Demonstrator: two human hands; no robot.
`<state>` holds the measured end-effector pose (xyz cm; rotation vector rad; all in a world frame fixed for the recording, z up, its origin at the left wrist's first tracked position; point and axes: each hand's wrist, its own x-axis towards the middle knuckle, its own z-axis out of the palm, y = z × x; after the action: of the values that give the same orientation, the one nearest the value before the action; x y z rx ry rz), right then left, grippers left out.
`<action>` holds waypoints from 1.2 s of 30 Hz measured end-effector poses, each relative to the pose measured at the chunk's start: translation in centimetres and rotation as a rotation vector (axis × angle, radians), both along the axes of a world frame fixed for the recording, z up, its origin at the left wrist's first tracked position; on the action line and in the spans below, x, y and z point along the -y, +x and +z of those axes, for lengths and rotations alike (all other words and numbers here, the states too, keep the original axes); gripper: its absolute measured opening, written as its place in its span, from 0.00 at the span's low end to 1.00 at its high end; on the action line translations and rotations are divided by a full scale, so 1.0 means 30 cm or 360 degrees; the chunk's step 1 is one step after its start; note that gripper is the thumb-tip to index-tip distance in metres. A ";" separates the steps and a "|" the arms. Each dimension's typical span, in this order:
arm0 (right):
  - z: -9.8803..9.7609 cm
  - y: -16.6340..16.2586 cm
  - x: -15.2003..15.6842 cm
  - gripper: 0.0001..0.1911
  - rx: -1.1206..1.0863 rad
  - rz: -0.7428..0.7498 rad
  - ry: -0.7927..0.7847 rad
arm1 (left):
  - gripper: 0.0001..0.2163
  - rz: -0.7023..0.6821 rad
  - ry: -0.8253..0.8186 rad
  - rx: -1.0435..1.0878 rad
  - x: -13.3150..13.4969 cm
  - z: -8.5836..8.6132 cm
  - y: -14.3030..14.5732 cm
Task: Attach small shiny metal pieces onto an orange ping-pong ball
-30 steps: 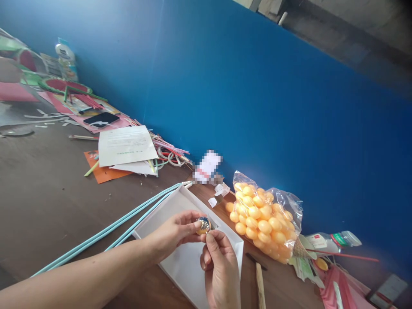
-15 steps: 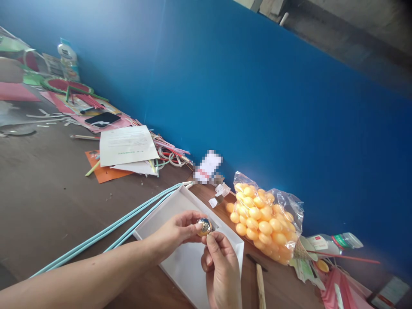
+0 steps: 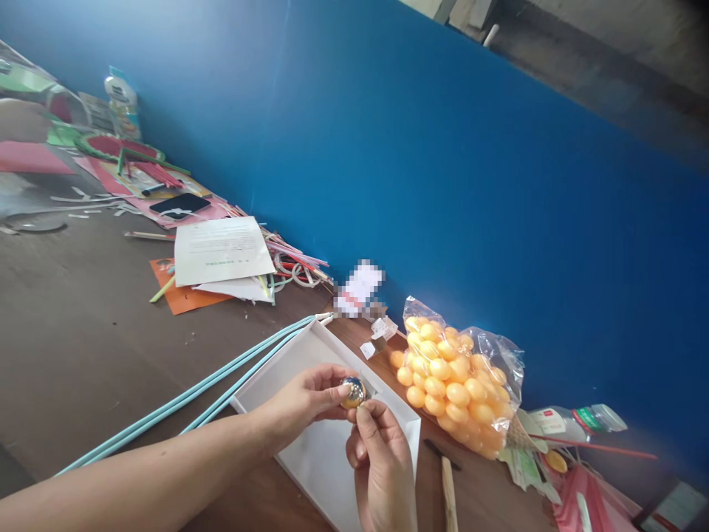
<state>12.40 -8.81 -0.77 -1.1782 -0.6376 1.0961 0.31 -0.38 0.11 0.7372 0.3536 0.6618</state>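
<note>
Head view: the left hand (image 3: 310, 399) grasps a shiny ball (image 3: 353, 391) above a shallow white tray (image 3: 326, 465); the right hand (image 3: 383, 462) pinches at the ball's edge, on what I cannot tell. Near the tray, a clear bag (image 3: 510, 362) holds yellow-orange balls (image 3: 457, 393); a plastic bottle (image 3: 565, 421) lies beyond.

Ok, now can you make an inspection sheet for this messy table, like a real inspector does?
Surface: brown table, bits scattered on it.
Things in use: shiny ball, held above a white tray.
Clutter: printed paper overlapping an orange sheet; bag of yellow-orange balls; bottle lying on its side.
Hands: left hand holds the ball; right hand pinches at its edge, any small piece there too hidden to tell.
Cables: long light-blue strands beside the tray; can't tell if they're cables.
Surroundings: blue wall behind the table.
</note>
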 end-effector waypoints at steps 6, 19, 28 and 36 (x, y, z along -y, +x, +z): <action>-0.001 -0.003 -0.005 0.06 -0.0007 0.0014 0.0017 | 0.12 0.0009 -0.0015 -0.0011 0.003 0.003 -0.002; -0.002 0.000 -0.009 0.05 -0.0077 0.0019 0.0056 | 0.11 0.0006 -0.0018 0.0005 0.003 0.007 -0.002; -0.005 -0.003 -0.002 0.05 -0.0061 0.0013 0.0047 | 0.11 0.0006 0.0031 0.0037 0.004 -0.010 -0.002; -0.002 -0.004 -0.005 0.05 -0.0054 0.0022 0.0059 | 0.13 0.0049 0.0136 0.0036 0.000 -0.016 0.004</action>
<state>12.27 -8.66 -0.84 -1.1225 -0.6384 1.1094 0.42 -0.39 -0.36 0.8061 0.3183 0.7171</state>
